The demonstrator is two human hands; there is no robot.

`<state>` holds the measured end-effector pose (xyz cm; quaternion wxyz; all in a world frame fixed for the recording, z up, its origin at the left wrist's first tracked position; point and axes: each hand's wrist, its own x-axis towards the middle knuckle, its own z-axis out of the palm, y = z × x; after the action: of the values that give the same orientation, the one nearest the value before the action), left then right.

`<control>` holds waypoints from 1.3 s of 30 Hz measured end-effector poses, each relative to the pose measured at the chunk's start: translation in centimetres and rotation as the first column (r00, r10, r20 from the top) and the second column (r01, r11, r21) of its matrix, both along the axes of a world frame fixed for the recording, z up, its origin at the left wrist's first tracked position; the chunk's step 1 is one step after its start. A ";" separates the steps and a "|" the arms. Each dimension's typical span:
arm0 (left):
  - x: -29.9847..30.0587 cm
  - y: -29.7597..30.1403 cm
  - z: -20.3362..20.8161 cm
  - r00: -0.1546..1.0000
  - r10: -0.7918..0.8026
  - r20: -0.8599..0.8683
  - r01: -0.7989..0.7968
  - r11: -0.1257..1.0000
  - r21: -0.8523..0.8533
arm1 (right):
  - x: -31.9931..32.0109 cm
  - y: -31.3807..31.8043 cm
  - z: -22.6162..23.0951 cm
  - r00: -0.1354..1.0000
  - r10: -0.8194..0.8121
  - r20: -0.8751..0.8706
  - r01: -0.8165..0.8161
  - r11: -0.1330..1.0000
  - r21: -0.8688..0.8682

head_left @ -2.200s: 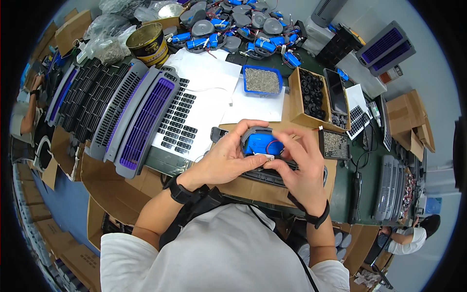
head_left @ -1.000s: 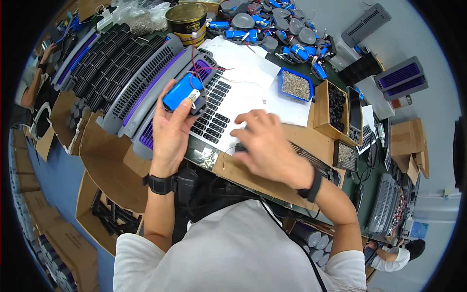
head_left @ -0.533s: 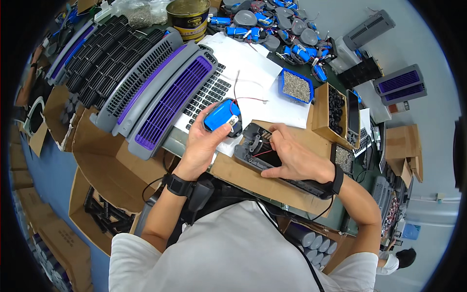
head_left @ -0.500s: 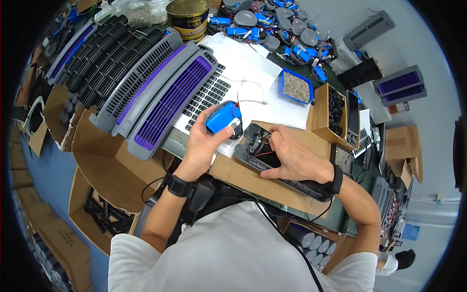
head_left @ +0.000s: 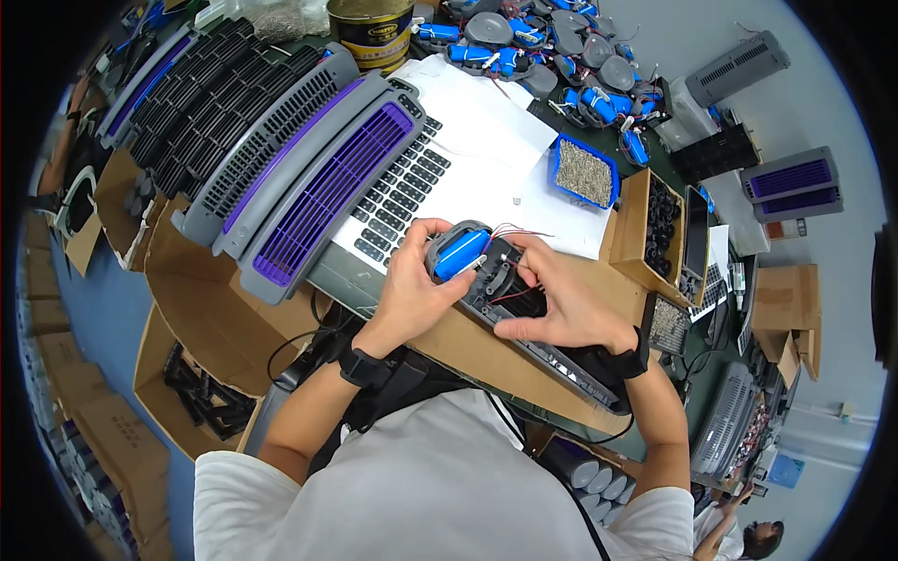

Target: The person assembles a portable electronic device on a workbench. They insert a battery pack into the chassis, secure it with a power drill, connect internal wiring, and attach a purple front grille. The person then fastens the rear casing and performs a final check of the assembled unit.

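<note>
My left hand (head_left: pixel 408 292) is closed round a rounded grey base with a blue battery pack (head_left: pixel 462 252) on top, thumb along its near side. The base is held at the upper left end of a long dark grey plastic housing (head_left: pixel 559 363), touching it or just above; I cannot tell which. Thin red wires run between the pack and the housing. My right hand (head_left: pixel 572 301) grips the housing across its width, thumb on the near edge and fingers at the far side. The housing lies open side up, slanted on a sheet of cardboard (head_left: pixel 458 344); my right hand and wrist hide part of its inside.
Grey-and-purple grilles (head_left: pixel 337 192) stand at left, beside stacked black parts (head_left: pixel 201 103). Beyond are white sheets (head_left: pixel 472 122), a blue tray of small pieces (head_left: pixel 585 173), a box of black parts (head_left: pixel 659 224) and a pile of battery units (head_left: pixel 566 56). Another person (head_left: pixel 734 533) is at lower right.
My left hand has brought the battery base rightward and down to the housing's end, tilting it. My right hand keeps its grip. The view has shifted slightly.
</note>
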<state>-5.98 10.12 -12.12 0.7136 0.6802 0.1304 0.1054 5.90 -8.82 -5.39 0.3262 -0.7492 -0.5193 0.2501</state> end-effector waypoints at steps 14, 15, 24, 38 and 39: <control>0.8 -0.6 3.0 0.990 -0.079 -0.116 0.120 0.904 0.411 | 1.2 1.2 -0.4 0.812 -0.040 -0.582 0.264 0.915 0.305; 0.8 -0.6 2.8 0.993 -0.080 -0.087 0.109 0.901 0.419 | 1.3 1.2 -0.6 0.774 -0.020 -0.633 0.297 0.895 0.334; 1.1 -0.3 2.3 0.967 -0.245 -0.072 0.254 0.893 0.372 | 0.7 1.1 -0.2 0.587 0.012 -0.809 0.390 0.871 0.297; 0.8 1.1 1.8 0.860 -0.510 -0.015 0.508 0.854 0.107 | -0.9 0.9 0.6 0.961 0.066 0.268 -0.088 0.994 0.071; 0.8 1.1 1.7 0.863 -0.505 -0.016 0.504 0.857 0.112 | -1.0 1.0 0.7 0.953 0.070 0.295 -0.094 0.993 0.066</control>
<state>-5.17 11.26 -10.43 0.6777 0.7290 -0.0632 -0.0733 4.86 -7.85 -4.71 0.2649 -0.7421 -0.6020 0.1293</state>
